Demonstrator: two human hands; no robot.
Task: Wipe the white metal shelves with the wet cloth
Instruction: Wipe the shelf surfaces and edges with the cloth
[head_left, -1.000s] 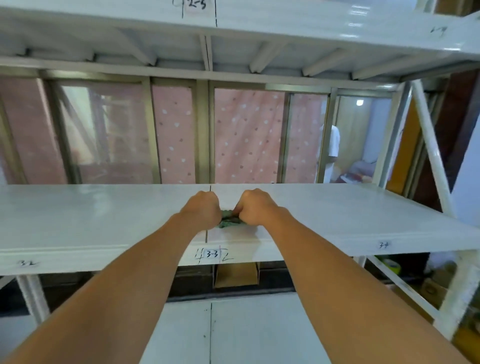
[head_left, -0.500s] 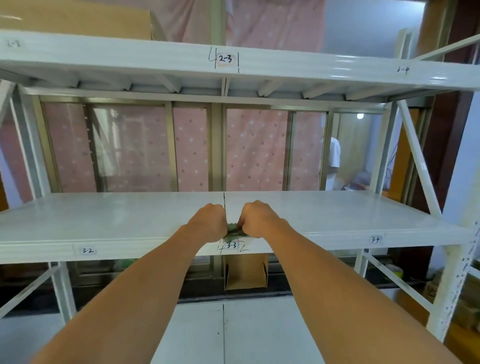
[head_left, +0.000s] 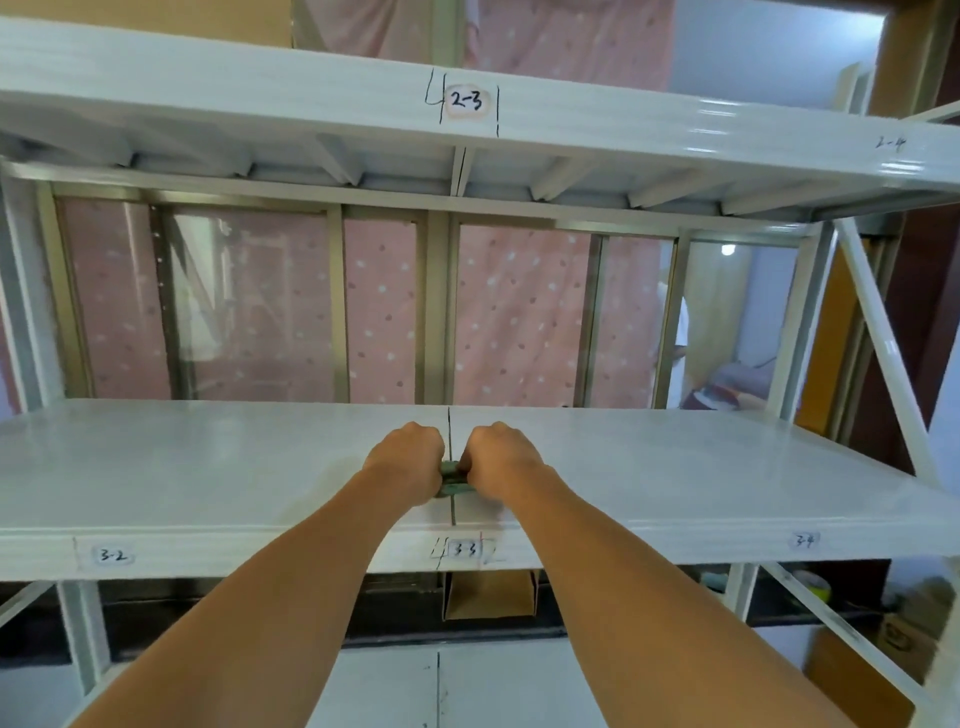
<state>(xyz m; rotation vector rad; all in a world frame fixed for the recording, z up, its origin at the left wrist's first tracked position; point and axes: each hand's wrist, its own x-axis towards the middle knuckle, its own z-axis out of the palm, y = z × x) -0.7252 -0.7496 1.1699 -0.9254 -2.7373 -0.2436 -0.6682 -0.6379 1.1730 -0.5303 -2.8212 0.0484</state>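
A white metal shelf (head_left: 208, 467) spans the view at chest height, labelled 3-2, 3-3 and 3-4 along its front edge. On it, at the centre seam, lies a small green cloth (head_left: 453, 480), bunched and mostly hidden. My left hand (head_left: 408, 460) grips its left end with curled fingers. My right hand (head_left: 501, 460) grips its right end the same way. Both fists sit close together over the seam. A second white shelf (head_left: 260, 98), labelled 2-3, runs overhead.
A lower shelf (head_left: 395, 686) shows at the bottom between my arms. A cardboard box (head_left: 491, 595) sits under the middle shelf. White diagonal braces (head_left: 883, 343) stand at the right. Behind are windows with a pink dotted curtain (head_left: 519, 317), and a person (head_left: 675, 338) stands beyond the glass.
My head has tilted up and pulled back, bringing the upper shelf into view. Both hands stay on the cloth at the seam, a little farther in from the front edge.
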